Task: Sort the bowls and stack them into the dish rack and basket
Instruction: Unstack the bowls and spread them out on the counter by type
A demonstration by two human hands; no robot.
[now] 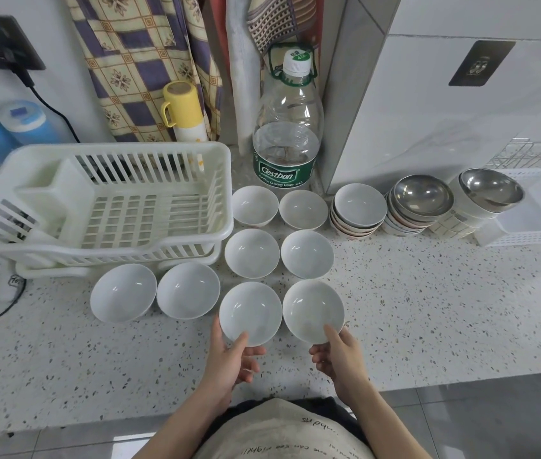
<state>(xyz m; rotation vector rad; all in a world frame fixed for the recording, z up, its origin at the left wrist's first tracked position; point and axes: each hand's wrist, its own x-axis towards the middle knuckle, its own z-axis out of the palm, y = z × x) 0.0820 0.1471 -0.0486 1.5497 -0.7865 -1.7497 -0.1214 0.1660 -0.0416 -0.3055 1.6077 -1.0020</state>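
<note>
Each hand pinches a white bowl's near rim: left hand (pixel 229 357) on the left bowl (pixel 251 313), right hand (pixel 338 354) on the right bowl (pixel 313 310) (thumbs inside). Lifted carelessly, those touching rims could clink or slip.

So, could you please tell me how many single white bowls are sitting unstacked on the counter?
8: two at the back, two mid, two left, and two nearest, held by the left hand and right hand.

I stand in a home kitchen: a speckled stone counter (pixel 428 309) carries a white dish rack (pixel 103 207) at its back left, white bowls (pixel 252 253) mid-surface, a big water bottle (pixel 287 127) against the tiled wall, patterned cloths (pixel 136 61) hanging behind.
</note>
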